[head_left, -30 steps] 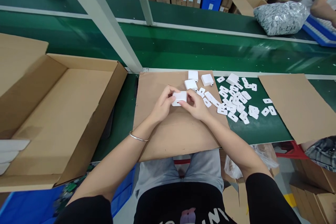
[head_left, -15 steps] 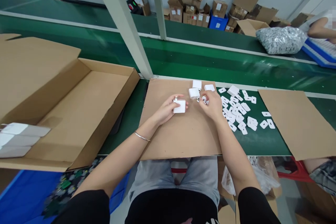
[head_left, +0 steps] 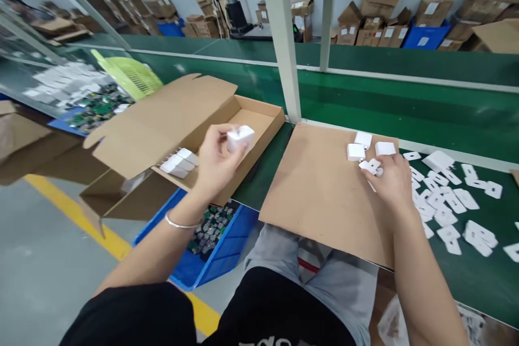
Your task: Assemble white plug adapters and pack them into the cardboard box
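Observation:
My left hand (head_left: 219,159) is closed round a white charger housing (head_left: 242,139) and holds it above the open cardboard box (head_left: 265,113). A short row of white chargers with metal prongs (head_left: 179,164) lies in that box's near left corner. On the cardboard sheet (head_left: 324,194), my right hand (head_left: 390,179) has its fingers closed on small white plastic end plates (head_left: 370,166); how many it grips is hard to tell. Just beyond those fingers are three white housings, one of them a square block (head_left: 356,152).
Many loose white end plates (head_left: 444,205) are scattered over the green bench to the right. A blue crate of circuit boards (head_left: 214,227) stands below the bench edge. Further left are a green basket (head_left: 135,75) and a heap of white housings (head_left: 68,81). A metal post (head_left: 281,38) rises behind the sheet.
The view has swung left. My left hand has carried the white housing from over the sheet to above the box. My right hand stays by the housings, now with end plates showing at its fingertips.

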`<state>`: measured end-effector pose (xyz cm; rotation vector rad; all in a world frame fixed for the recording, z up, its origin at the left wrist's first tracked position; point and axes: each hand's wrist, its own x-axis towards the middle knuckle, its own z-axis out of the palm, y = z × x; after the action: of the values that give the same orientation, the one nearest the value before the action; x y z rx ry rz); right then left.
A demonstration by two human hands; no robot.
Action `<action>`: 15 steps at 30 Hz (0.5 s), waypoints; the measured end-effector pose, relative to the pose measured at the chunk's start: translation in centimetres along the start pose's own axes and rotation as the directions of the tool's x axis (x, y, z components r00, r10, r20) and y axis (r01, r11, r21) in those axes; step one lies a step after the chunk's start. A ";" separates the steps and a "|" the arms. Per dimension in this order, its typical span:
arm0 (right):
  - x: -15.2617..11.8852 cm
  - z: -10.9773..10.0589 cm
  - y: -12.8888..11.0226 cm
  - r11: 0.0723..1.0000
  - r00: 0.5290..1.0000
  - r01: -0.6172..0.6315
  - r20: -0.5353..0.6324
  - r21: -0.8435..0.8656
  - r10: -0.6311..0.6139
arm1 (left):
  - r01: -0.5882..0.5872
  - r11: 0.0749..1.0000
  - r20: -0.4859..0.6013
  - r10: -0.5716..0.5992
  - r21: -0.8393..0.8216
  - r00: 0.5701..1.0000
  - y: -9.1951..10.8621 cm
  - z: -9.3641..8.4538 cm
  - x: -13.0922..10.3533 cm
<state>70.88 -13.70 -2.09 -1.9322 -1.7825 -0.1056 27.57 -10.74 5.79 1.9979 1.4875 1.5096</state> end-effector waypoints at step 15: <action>-1.3 -0.4 -5.5 0.935 0.903 0.239 0.295 0.264 -0.314 | -0.138 0.702 0.553 -0.409 0.699 0.726 -15.4 -12.7 6.2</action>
<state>65.62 -14.98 -0.59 -1.5962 -2.1804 0.3315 8.07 -3.36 4.64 2.3162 1.9274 -0.0308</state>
